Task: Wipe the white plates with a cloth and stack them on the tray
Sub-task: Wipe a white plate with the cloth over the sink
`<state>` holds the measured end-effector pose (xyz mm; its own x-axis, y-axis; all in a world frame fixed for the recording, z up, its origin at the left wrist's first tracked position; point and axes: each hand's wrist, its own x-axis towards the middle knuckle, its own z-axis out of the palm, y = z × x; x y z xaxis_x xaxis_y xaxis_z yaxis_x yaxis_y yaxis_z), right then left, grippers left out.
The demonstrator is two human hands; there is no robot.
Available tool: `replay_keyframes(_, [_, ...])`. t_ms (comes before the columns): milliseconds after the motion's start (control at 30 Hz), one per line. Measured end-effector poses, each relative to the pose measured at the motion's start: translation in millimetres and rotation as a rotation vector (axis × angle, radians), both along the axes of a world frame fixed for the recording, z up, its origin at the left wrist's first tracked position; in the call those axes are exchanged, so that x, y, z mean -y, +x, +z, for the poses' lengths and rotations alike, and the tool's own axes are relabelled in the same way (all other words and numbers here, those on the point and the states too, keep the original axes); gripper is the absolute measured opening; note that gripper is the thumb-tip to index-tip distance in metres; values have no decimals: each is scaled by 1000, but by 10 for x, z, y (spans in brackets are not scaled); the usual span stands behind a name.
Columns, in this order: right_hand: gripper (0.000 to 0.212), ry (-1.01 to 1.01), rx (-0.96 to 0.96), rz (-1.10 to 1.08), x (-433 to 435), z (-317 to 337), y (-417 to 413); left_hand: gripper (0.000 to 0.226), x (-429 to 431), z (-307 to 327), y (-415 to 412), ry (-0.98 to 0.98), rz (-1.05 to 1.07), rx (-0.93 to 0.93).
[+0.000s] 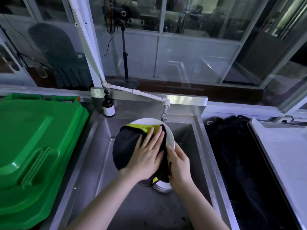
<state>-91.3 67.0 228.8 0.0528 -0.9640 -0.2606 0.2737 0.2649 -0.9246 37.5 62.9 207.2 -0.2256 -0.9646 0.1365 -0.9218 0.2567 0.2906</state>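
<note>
A white plate (170, 136) is held tilted over the steel sink (93, 156). A black cloth with a yellow-green edge (126, 145) covers most of its face. My left hand (147, 155) lies flat on the cloth with straight fingers, pressing it against the plate. My right hand (179, 166) grips the plate's right rim, fingers curled round the edge. Below the hands, part of a stack of white plates (163, 186) shows in the sink basin. A pale tray (282, 146) lies at the far right.
A green bin lid (33, 146) fills the left side. A brown pump bottle (108, 107) stands on the sink's back ledge. The tap (164, 113) hangs just above the plate. A black cloth-like heap (235, 155) lies between sink and tray.
</note>
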Motion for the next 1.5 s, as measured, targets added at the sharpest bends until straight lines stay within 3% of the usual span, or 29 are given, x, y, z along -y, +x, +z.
replay_keyframes(233, [27,10,-17,-3,97,127,-269,65,179,49,394,61,158,126])
replay_keyframes(400, [26,33,13,-97,158,122,-380,71,-432,-46,-61,75,28,7])
replay_keyframes(533, [27,-5,13,17,52,85,-322,67,-454,32,-309,-25,39,-11])
replay_keyframes(700, [29,-37,52,132,-63,67,-304,71,114,271,-35,-65,33,69])
replay_keyframes(800, [29,-82,-93,219,-116,144,-412,61,399,457,184,-174,80,97])
replay_keyframes(867, [31,-178,-202,230,-75,221,-511,51,490,500,349,-120,178,-31])
replay_keyframes(933, [27,-293,-265,226,2,317,-611,42,485,497,464,51,283,-288])
replay_keyframes(1033, [30,-388,-357,224,114,443,-709,52,387,467,482,89,280,-499])
replay_keyframes(1133, [27,-429,-483,246,193,498,-717,56,306,557,383,33,179,-596])
replay_keyframes(1333, [14,-581,-769,390,315,555,-557,58,325,684,318,111,52,-555])
replay_keyframes(1400, [17,-602,-838,365,379,597,-548,52,286,626,328,65,122,-635])
replay_keyframes(1500, [23,-596,-686,191,384,598,-599,41,163,426,286,-50,441,-886])
